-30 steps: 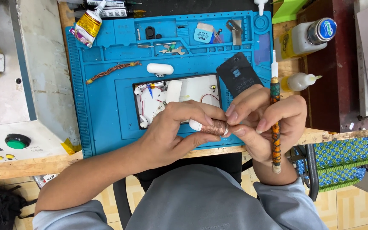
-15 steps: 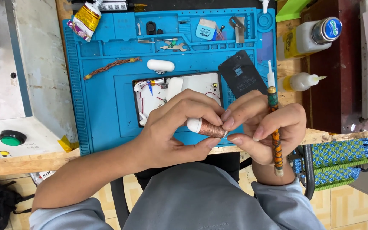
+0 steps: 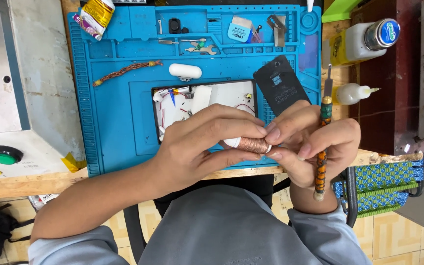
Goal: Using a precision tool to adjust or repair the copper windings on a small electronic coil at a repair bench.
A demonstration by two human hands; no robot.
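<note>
Copper wire was seen wound tight around a small white spool, which was pinched from both ends above the near edge of the blue work mat. The left hand was curled around the spool's left end, thumb below and fingers above, closed firmly on it. The right hand was closed too: its fingertips were pressed to the spool's right end, while a long beaded tool was tucked upright under the remaining fingers. Whether a loose wire end was gripped could not be told. For this step to go well, even tension would probably be needed, with the coil kept steady between both thumbs and the tool's tip kept clear of the windings. Behind the hands, an opened white device and a black cover were lying on the mat.
</note>
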